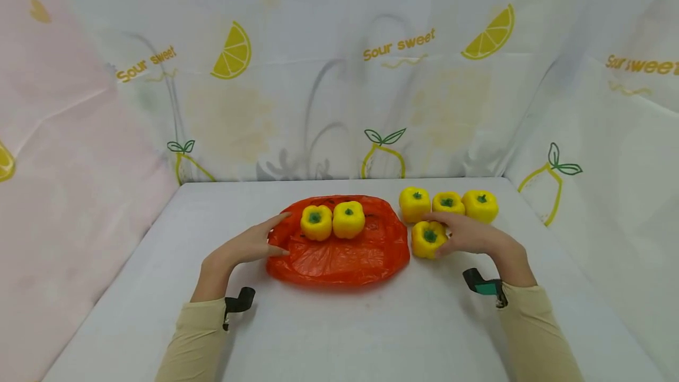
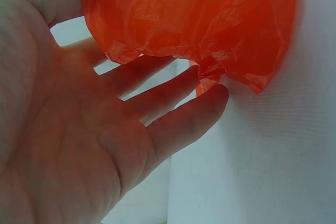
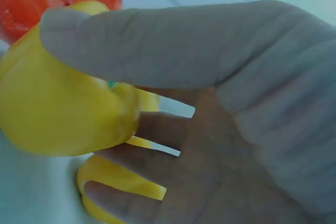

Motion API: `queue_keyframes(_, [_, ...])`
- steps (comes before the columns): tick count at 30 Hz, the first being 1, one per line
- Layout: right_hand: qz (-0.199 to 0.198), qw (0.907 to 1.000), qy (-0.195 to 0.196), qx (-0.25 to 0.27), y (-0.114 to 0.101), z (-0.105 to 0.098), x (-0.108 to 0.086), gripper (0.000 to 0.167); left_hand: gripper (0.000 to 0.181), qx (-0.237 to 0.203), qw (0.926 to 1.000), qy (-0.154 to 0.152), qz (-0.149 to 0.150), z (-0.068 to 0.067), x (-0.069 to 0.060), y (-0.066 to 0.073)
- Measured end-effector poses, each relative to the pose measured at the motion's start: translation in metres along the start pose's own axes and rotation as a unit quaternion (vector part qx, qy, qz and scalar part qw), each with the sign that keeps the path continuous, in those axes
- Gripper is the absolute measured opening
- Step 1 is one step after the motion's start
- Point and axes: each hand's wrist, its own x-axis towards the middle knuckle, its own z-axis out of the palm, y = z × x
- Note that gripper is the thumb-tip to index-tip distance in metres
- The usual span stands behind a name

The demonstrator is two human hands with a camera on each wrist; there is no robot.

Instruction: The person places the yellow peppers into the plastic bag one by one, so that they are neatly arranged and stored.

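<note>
A red plastic bag (image 1: 339, 264) lies spread on the table, with two yellow bell peppers (image 1: 316, 223) side by side on it. At the bag's left edge is my left hand (image 1: 245, 246), thumb and fingers spread apart and touching the plastic; the left wrist view shows fairly straight fingers beside the red film (image 2: 194, 14). My right hand (image 1: 469, 233) grips another yellow bell pepper (image 1: 424, 246) just right of the bag. In the right wrist view the thumb lies across this pepper (image 3: 58, 103), with the fingers at its other side.
Behind the right hand sit three more yellow bell peppers (image 1: 480, 206), close together near the table's back right corner. The white table (image 1: 350, 335) ends against a hanging curtain (image 1: 297, 105) with lemon prints. Similar cloth hangs at both sides.
</note>
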Motion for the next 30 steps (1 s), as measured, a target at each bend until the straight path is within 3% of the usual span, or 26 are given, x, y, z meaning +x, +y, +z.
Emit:
queue_keyframes(6, [0.006, 1.0, 0.005, 0.001, 0.008, 0.007, 0.007, 0.071, 0.084, 0.001, 1.0, -0.001, 0.005, -0.001, -0.001, 0.0])
queue_keyframes(23, [0.024, 0.999, 0.03, 0.02, 0.002, 0.009, 0.01, 0.072, 0.083, 0.001, 1.0, 0.001, 0.004, 0.0, 0.0, -0.002])
queue_keyframes(30, [0.026, 0.9968, 0.072, 0.022, -0.006, 0.004, 0.011, 0.081, 0.083, -0.002, 1.0, 0.002, -0.001, 0.001, 0.001, -0.004])
